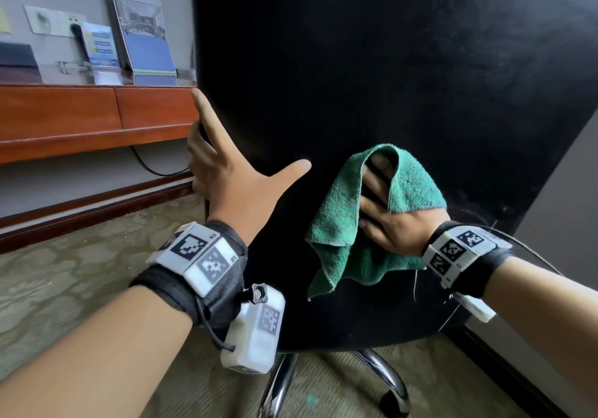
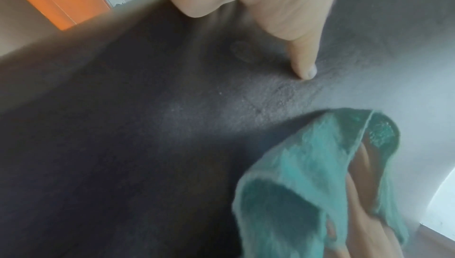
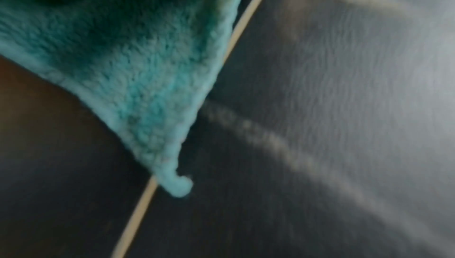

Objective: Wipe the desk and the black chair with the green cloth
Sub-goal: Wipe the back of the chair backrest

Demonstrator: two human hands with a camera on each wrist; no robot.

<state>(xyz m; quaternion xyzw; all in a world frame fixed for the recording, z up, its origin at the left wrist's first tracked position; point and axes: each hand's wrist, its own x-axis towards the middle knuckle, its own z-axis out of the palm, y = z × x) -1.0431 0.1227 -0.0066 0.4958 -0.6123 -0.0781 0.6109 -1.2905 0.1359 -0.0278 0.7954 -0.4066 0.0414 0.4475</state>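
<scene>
Wiping of the black chair (image 1: 356, 61) is judged to be in progress, with the desk (image 1: 97, 116) standing well apart at the left, untouched by either hand. The right hand (image 1: 394, 223) holds the green cloth (image 1: 336, 223). A fold is wrapped over the fingers (image 1: 375, 178) and the loose end hangs below the palm. The cloth is pressed against the lower part of the backrest, just above the seat (image 1: 323, 327). The left hand (image 1: 223, 178) steadies the chair at the backrest's left edge. Its thumb and forefinger are straight and spread wide on the fabric, and its other fingers appear to hook round the edge. In the left wrist view, pale specks show on the fabric near the cloth (image 2: 307, 164), so that zone is probably not finished. Judged from the cloth's position, the upper backrest, the right side and the seat are still to be covered. Whether the desk has been wiped cannot be told: its top is seen only at a shallow angle, with brochures (image 1: 142, 35) standing on it. If the desk is not yet done, roughly half the task is outstanding; if it is done, only the rest of the chair is left.
</scene>
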